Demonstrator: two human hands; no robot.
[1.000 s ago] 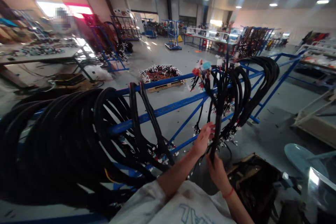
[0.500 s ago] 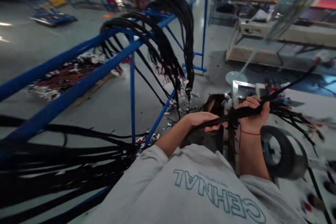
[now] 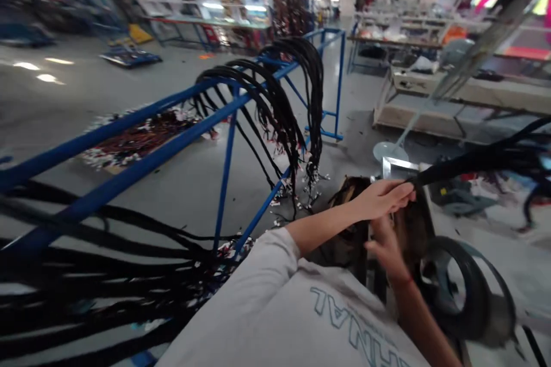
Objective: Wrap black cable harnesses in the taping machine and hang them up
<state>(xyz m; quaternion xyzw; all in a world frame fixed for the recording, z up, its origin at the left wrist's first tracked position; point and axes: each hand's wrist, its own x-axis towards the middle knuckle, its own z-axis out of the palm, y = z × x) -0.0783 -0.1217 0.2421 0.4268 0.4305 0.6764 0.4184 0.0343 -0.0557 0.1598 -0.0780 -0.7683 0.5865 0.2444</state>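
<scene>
Left hand (image 3: 383,199) clenches the black wire harness (image 3: 473,160); right hand (image 3: 385,246) (blurred, grip unclear) sits below, beside the blue rack (image 3: 172,137).

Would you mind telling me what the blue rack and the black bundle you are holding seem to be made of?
The blue rack looks like painted metal tubing: straight, rigid bars with a slight sheen. The black bundle, gripped by the left hand, appears to be cables in matt black plastic or tape sheathing; it bends and trails loosely. Motion blur hides its surface texture.
</scene>
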